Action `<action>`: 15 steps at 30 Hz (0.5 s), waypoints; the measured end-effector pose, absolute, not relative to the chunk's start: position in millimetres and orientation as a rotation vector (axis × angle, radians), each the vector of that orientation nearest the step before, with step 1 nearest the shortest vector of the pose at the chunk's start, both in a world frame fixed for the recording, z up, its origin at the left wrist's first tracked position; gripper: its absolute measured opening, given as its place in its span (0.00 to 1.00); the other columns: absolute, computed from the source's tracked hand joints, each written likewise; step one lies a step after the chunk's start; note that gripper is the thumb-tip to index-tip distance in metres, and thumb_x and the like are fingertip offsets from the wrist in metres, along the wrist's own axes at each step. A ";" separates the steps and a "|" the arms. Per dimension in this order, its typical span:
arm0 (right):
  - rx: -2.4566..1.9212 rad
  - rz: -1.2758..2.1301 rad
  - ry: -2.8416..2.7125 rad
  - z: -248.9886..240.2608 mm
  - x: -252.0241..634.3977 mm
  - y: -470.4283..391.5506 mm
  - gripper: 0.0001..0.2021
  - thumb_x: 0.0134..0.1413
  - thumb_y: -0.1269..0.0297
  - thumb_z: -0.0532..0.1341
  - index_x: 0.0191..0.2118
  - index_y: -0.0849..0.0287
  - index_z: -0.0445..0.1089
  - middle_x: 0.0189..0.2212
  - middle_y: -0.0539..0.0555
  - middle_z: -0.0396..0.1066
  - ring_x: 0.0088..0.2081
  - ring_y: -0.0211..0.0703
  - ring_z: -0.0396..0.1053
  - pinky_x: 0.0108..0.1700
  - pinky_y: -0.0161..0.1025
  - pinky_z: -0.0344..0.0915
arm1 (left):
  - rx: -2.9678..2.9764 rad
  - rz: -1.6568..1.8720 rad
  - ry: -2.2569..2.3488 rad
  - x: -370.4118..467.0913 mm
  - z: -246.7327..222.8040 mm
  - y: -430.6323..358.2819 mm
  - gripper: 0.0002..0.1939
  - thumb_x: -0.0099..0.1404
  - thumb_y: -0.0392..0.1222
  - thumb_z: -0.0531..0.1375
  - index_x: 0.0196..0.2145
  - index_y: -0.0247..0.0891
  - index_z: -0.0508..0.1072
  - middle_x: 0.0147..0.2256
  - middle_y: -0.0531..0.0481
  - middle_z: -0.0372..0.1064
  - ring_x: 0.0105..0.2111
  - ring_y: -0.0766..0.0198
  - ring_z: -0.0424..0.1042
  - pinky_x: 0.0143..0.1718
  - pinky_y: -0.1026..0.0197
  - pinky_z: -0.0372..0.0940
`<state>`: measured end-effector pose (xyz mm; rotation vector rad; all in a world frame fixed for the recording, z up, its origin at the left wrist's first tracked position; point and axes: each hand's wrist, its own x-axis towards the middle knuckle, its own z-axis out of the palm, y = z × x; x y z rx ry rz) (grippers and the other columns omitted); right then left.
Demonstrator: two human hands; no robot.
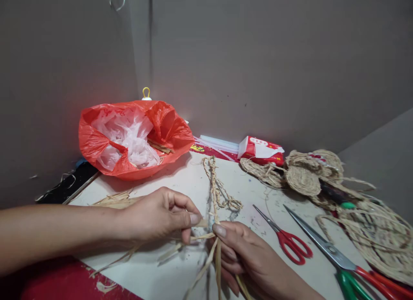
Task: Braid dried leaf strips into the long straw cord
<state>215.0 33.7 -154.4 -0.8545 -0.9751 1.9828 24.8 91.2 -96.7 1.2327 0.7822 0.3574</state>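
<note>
A thin braided straw cord (213, 186) runs down the middle of the white tabletop, with a loose loop curling to its right. My right hand (247, 252) pinches the lower end of the braid between thumb and fingers, and loose flat strands hang below it. Just left of the braid, my left hand (169, 216) is closed with thumb against fingers on a pale straw strand. More straw strands (119, 200) lie under and behind my left forearm.
Small red-handled scissors (292, 246) and large shears (335, 255) lie to the right. Coiled straw pieces (306, 175) sit beyond them. A red plastic bag (135, 173) stands at the back left, and a tissue pack (261, 151) lies against the grey wall.
</note>
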 end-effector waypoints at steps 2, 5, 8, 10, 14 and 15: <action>-0.856 1.981 -0.984 -154.3 214.5 33.8 0.22 0.58 0.52 0.56 0.19 0.59 0.55 0.11 0.41 0.48 0.11 0.27 0.49 0.15 0.27 0.59 | 1.222 0.370 0.771 26.5 -101.9 89.5 0.15 0.56 0.50 0.63 0.29 0.34 0.68 0.20 0.54 0.68 0.20 0.72 0.61 0.27 0.67 0.55; -0.852 1.980 -0.987 -155.4 214.4 34.0 0.21 0.58 0.52 0.55 0.19 0.59 0.55 0.11 0.41 0.47 0.11 0.27 0.49 0.15 0.27 0.59 | 1.220 0.430 0.790 29.7 -109.6 86.5 0.17 0.55 0.50 0.64 0.28 0.34 0.65 0.22 0.53 0.68 0.21 0.73 0.60 0.26 0.67 0.54; -0.833 1.988 -1.000 -156.9 215.2 33.6 0.22 0.59 0.52 0.54 0.20 0.59 0.54 0.12 0.41 0.48 0.11 0.27 0.51 0.15 0.26 0.57 | 1.278 0.508 0.801 33.1 -114.3 83.4 0.15 0.54 0.48 0.64 0.28 0.33 0.67 0.24 0.55 0.63 0.24 0.73 0.58 0.27 0.67 0.53; -0.820 1.995 -1.015 -158.0 215.8 33.0 0.21 0.60 0.52 0.53 0.21 0.60 0.55 0.12 0.42 0.49 0.12 0.28 0.52 0.16 0.26 0.57 | 1.262 0.523 0.774 35.3 -116.3 81.6 0.15 0.54 0.48 0.64 0.28 0.33 0.67 0.26 0.55 0.62 0.26 0.72 0.59 0.30 0.67 0.55; -0.813 2.001 -1.011 -159.8 215.5 31.8 0.21 0.61 0.52 0.52 0.22 0.59 0.56 0.13 0.41 0.47 0.12 0.27 0.47 0.17 0.27 0.58 | 1.142 0.458 0.773 39.2 -120.0 79.4 0.17 0.54 0.50 0.64 0.27 0.34 0.63 0.25 0.53 0.66 0.25 0.71 0.63 0.30 0.66 0.58; -0.810 2.003 -1.003 -160.0 215.1 31.6 0.20 0.61 0.52 0.52 0.22 0.59 0.56 0.13 0.41 0.47 0.13 0.27 0.45 0.17 0.27 0.57 | 1.127 0.420 0.783 39.8 -121.0 79.2 0.18 0.54 0.52 0.63 0.28 0.35 0.62 0.23 0.54 0.66 0.23 0.71 0.64 0.29 0.66 0.59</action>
